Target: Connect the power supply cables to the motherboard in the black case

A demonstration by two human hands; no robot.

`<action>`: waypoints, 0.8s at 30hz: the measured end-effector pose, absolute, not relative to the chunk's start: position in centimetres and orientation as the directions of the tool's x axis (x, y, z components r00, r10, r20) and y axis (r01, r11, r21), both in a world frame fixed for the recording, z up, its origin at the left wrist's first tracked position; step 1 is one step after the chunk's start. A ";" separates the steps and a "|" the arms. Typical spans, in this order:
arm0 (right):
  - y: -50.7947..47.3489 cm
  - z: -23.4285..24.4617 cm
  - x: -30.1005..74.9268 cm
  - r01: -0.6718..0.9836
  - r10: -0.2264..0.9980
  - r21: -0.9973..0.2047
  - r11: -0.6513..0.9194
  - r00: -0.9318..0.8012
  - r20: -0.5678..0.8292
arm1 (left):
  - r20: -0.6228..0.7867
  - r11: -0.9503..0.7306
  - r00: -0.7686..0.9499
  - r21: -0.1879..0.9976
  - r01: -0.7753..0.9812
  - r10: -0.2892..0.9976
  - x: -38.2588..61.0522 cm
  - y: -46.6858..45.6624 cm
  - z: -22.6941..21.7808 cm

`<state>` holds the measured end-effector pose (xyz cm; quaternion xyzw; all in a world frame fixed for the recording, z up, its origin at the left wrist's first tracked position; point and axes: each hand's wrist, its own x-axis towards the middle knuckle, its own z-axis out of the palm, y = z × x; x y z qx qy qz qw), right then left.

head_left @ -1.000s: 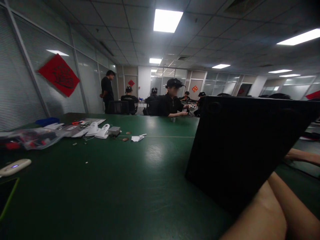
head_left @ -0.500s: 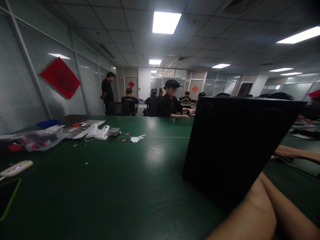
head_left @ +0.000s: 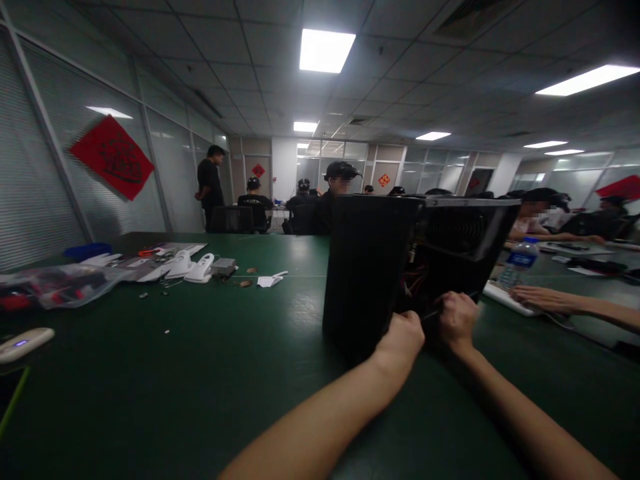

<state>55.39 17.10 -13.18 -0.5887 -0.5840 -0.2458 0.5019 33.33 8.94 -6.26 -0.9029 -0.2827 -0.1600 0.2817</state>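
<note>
A black computer case (head_left: 367, 267) stands on the green table, slightly right of centre. Its open side shows a round fan grille (head_left: 460, 228) near the top and loose wires (head_left: 416, 277) inside. My left hand (head_left: 406, 337) is closed on the case's near vertical edge, low down. Closed as well, my right hand (head_left: 457, 317) grips the lower part of the case at the open side. The fingertips of both hands are hidden behind knuckles or the case.
At the left lie a plastic bag (head_left: 65, 287), white plastic parts (head_left: 200, 268), a grey metal box (head_left: 223, 268) and a white device (head_left: 25, 345). To the right, a co-worker's hand (head_left: 543, 299) rests near a water bottle (head_left: 520, 263). Other people sit beyond the table (head_left: 240, 380).
The case has turned and shifted left, from a plain black panel facing me to its open side with fan and wires. Both my hands have come into view on it.
</note>
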 end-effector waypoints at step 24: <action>10.9 -12.2 29.0 0.882 0.427 -0.354 0.311 0.203 0.881 | 0.292 -0.534 0.692 -0.465 0.706 0.660 5.9 8.2 -3.2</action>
